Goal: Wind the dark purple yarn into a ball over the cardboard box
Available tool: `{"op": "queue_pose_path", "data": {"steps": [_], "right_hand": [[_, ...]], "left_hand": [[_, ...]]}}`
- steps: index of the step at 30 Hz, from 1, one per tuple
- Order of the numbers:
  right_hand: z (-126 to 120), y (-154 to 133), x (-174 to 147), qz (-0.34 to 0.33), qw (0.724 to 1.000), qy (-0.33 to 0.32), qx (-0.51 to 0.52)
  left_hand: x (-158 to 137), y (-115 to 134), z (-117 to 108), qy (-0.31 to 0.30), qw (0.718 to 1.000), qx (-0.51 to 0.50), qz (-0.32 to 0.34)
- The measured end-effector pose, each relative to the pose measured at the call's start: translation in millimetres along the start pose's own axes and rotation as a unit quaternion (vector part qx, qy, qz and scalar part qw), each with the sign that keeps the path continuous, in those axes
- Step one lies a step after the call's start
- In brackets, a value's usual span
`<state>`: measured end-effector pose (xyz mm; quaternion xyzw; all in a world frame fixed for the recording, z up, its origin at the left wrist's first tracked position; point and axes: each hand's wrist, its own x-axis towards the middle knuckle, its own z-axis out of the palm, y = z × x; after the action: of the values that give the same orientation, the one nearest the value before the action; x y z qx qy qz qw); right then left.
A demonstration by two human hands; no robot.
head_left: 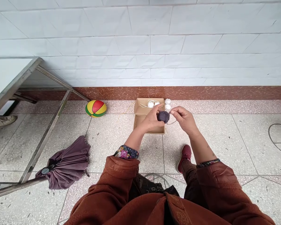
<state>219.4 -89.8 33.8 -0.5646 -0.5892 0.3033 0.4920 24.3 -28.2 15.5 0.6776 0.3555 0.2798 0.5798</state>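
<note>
My left hand (152,120) is closed around a dark purple-grey ball of yarn (163,117). To its right, my right hand (183,118) pinches the loose strand of that yarn (171,123) between thumb and fingertips. Below my hands an open cardboard box (140,121) lies on the floor, its lid (140,109) folded back toward the wall. White balls of yarn (150,104) lie on the lid, partly behind my left hand. Two more white yarn balls (168,104) sit on the floor just right of the box.
A colourful ball (96,108) lies left of the box near the wall. A folded purple umbrella (69,165) rests beside a metal-framed table (41,147). One shoe of another person (3,121) shows at far left. A cable (275,140) curls on the floor at right.
</note>
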Motion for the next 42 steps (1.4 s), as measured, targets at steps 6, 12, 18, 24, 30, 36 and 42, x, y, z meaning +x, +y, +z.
{"op": "queue_pose_path", "data": {"steps": [6,12,18,24,30,36,42], "right_hand": [[5,17,0,0.057,0.997,-0.002,-0.054],[16,0,-9,-0.027,0.989,-0.146,-0.020],[2,1,-1,-0.003,1.000,-0.006,-0.017],[3,19,1,0.045,0.996,0.024,-0.080],[16,0,-10,-0.019,0.991,-0.129,-0.044],[4,-6,-5,-0.023,0.999,-0.048,-0.011],[-1,12,2,0.007,0.997,0.049,-0.061]], "left_hand": [[-3,14,2,-0.086,0.968,-0.235,0.030],[9,3,-4,0.145,0.980,-0.134,-0.027],[2,1,-3,0.008,1.000,-0.007,-0.021],[-3,15,1,-0.093,0.967,-0.236,0.021],[8,8,0,0.132,0.963,-0.230,-0.037],[6,-1,-2,0.093,0.995,-0.002,-0.040],[-5,10,2,-0.114,0.986,-0.123,-0.004]]}}
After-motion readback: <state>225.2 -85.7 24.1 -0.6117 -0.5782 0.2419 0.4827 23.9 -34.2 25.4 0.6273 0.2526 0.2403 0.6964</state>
